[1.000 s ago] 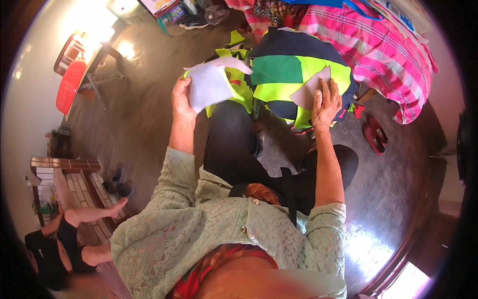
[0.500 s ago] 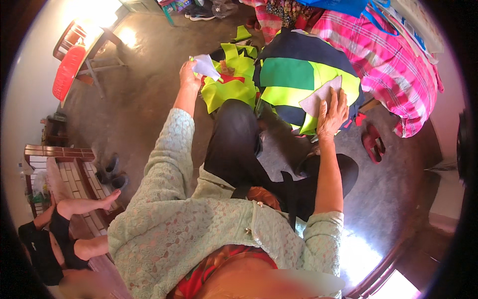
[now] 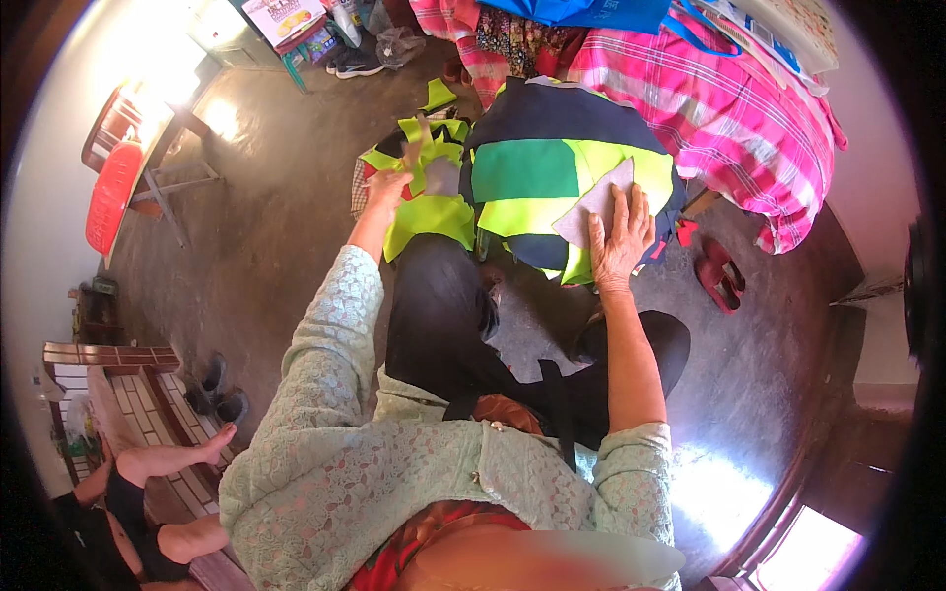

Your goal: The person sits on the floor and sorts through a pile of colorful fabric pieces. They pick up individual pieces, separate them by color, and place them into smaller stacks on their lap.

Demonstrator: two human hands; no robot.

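My right hand (image 3: 623, 236) lies flat with its fingers spread, at the edge of a grey cloth piece (image 3: 589, 207). That piece rests on a broad stack of navy, green and neon-yellow cloth (image 3: 527, 169) in front of my knees. To the left, my left hand (image 3: 386, 189) is over a loose heap of neon-yellow scraps (image 3: 426, 222). Its fingers are smeared by motion, so what they hold, if anything, is unclear. A pale grey piece (image 3: 441, 177) lies on this heap beside the hand.
A pink plaid cloth (image 3: 690, 108) drapes over something behind the stack, with a blue bag (image 3: 621, 14) on top. Dark red sandals (image 3: 719, 276) lie on the floor at right. A red chair (image 3: 113, 197) stands at far left; a person's bare leg (image 3: 177, 453) rests on a bench below.
My left hand has moved onto the scrap heap; the pale piece it held up now lies there. My right hand stays on the grey piece. The whole view has shifted slightly.
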